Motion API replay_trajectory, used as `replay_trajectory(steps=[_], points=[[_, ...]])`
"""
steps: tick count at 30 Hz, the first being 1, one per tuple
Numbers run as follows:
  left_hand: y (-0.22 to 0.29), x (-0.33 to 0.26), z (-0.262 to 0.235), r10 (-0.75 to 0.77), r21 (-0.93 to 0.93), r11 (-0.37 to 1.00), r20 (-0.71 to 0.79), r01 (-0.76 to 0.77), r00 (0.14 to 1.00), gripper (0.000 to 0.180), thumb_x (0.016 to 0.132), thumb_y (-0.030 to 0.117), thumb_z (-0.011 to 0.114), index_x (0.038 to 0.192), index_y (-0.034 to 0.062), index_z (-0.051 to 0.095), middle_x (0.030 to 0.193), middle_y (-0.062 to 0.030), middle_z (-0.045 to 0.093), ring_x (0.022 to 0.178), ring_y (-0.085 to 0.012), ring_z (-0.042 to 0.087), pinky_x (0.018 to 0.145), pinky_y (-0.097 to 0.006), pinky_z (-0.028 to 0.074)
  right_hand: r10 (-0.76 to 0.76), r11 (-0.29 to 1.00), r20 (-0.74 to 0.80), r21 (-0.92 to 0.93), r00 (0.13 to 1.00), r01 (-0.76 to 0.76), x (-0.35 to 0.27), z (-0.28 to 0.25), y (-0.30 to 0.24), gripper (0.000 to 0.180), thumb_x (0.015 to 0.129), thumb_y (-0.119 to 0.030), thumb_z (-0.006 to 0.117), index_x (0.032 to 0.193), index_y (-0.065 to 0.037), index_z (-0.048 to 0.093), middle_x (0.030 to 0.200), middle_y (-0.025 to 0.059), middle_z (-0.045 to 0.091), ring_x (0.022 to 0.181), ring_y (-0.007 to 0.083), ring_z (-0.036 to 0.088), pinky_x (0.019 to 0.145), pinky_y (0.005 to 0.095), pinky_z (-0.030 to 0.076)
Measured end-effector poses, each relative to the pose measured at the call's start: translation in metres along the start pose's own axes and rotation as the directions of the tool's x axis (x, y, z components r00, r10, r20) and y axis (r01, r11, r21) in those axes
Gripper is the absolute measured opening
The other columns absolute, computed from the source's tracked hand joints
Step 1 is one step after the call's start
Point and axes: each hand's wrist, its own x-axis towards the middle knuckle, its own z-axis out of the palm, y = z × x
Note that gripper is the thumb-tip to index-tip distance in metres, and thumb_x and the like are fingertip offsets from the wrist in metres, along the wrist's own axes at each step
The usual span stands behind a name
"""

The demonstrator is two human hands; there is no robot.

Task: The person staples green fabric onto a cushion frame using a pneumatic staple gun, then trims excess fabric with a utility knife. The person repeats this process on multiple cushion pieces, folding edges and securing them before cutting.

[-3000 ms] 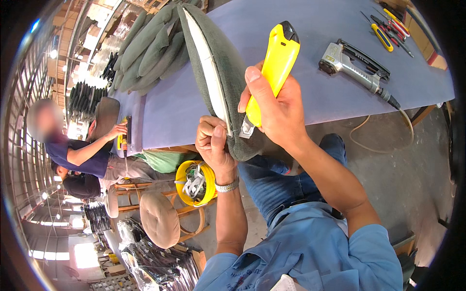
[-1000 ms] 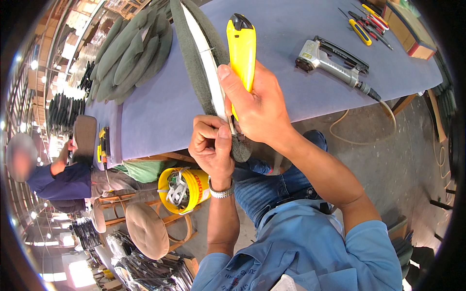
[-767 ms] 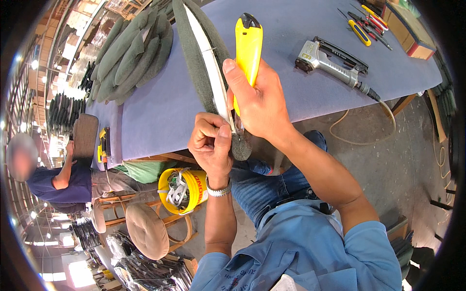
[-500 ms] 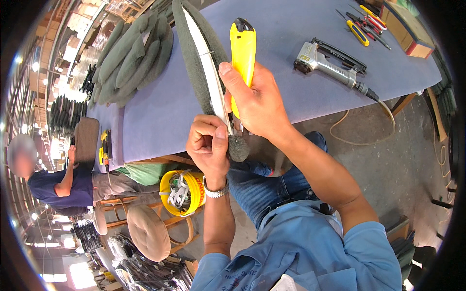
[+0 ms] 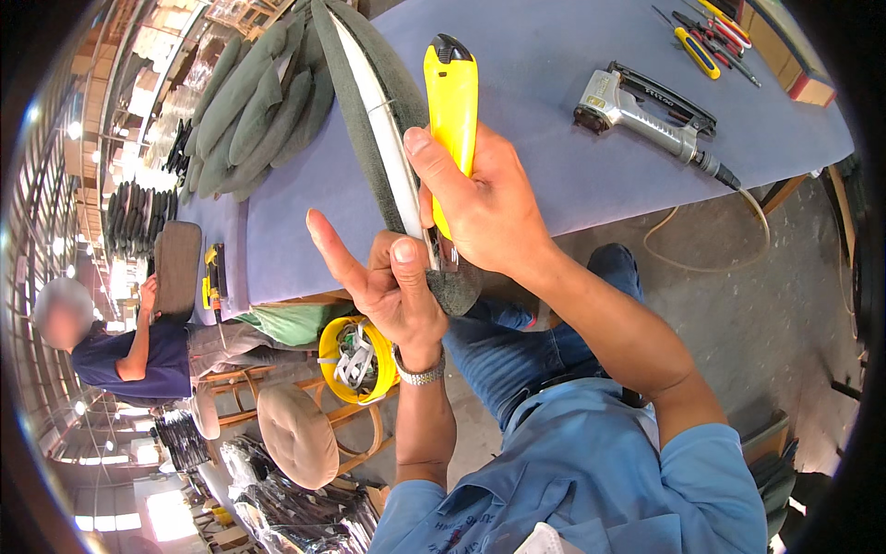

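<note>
My right hand [image 5: 489, 198] is closed round a yellow utility knife [image 5: 450, 120], its black-capped end up and its lower end at the near end of a long, dark grey fabric-covered pad [image 5: 355, 102]. A pale strip [image 5: 380, 120] runs along the pad's open middle. At the pad's near end, my left hand [image 5: 397, 295] has its thumb and a bent finger against the left edge. Another of its fingers stretches out to the left, and the rest are hidden. The far end of the pad lies over the blue-grey covered table [image 5: 295, 222].
A pile of grey pads [image 5: 249, 120] lies on the left. On the right are a staple gun [image 5: 641, 111] with an air hose and several hand tools [image 5: 706, 46]. Below the table edge stand a yellow bucket [image 5: 383, 365] and a cushioned stool [image 5: 297, 434]. A co-worker [image 5: 138, 351] is at the left.
One finger of my left hand has uncurled and now points left. The knife, the right hand and the pad have shifted slightly left in view.
</note>
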Motion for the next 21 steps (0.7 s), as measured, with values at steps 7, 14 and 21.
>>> replay_trajectory(steps=[7, 14, 21], points=[[-0.006, 0.0004, 0.0001, -0.028, -0.085, 0.996, -0.027, 0.026, 0.999, 0.088, 0.106, 0.016, 0.063, 0.169, 0.0175, 0.0, 0.077, 0.0028, 0.051, 0.069, -0.0061, 0.044, 0.07, -0.022, 0.041, -0.129, 0.987, -0.031, -0.097, 0.991, 0.125, -0.0002, 0.0025, 0.0048, 0.033, 0.107, -0.034, 0.061, 0.095, -0.003, 0.062, 0.062, 0.0002, 0.058, 0.053, 0.0076, 0.055, 0.048, 0.027, 0.042], [-0.0058, -0.0004, -0.0001, -0.042, -0.136, 0.99, -0.001, 0.041, 0.999, 0.088, 0.106, 0.012, 0.061, 0.168, 0.0135, -0.001, 0.078, 0.0036, 0.054, 0.069, -0.0045, 0.044, 0.067, -0.02, 0.039, -0.08, 0.995, -0.102, -0.067, 0.992, 0.073, -0.0052, 0.0041, 0.0052, 0.032, 0.107, -0.034, 0.06, 0.098, -0.003, 0.062, 0.062, 0.0008, 0.058, 0.052, 0.0074, 0.055, 0.047, 0.0263, 0.042], [-0.0087, 0.0013, -0.0034, -0.016, -0.105, 0.994, -0.015, 0.015, 1.0, 0.084, 0.106, 0.013, 0.062, 0.168, 0.0112, 0.005, 0.076, 0.0036, 0.053, 0.069, -0.0045, 0.044, 0.066, -0.021, 0.038, -0.033, 0.999, -0.143, -0.011, 0.989, 0.031, -0.0056, 0.0084, 0.003, 0.033, 0.107, -0.035, 0.06, 0.101, -0.002, 0.061, 0.061, 0.0027, 0.059, 0.048, 0.0081, 0.053, 0.043, 0.0262, 0.041]])
